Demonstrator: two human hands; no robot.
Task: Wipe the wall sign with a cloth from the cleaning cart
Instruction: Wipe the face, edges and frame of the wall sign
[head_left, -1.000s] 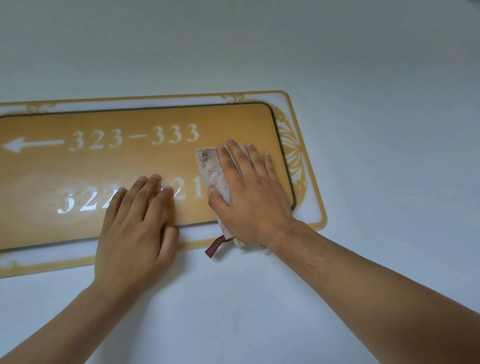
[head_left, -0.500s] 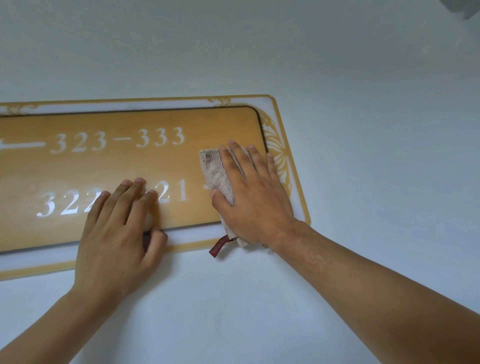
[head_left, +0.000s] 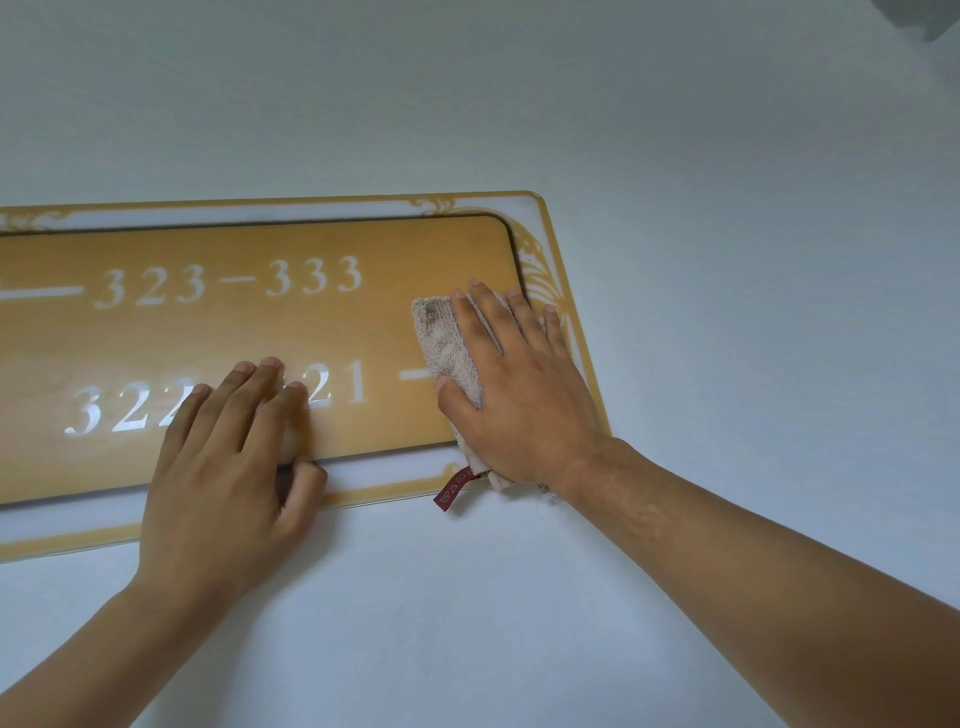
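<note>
Here right hand (head_left: 519, 395) flat, fingers spread, pressing cloth (head_left: 449, 345) onto sign (head_left: 311, 332); left hand (head_left: 228, 462) flat.

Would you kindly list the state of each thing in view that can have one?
wall sign: mounted flat on the wall, partly covered by both hands.
cloth: folded, soiled near its top, pressed on the sign's right end.
red tag: hanging below the cloth.
right hand: flat, fingers spread on the cloth.
left hand: flat, empty, bracing the sign's lower edge.
</note>
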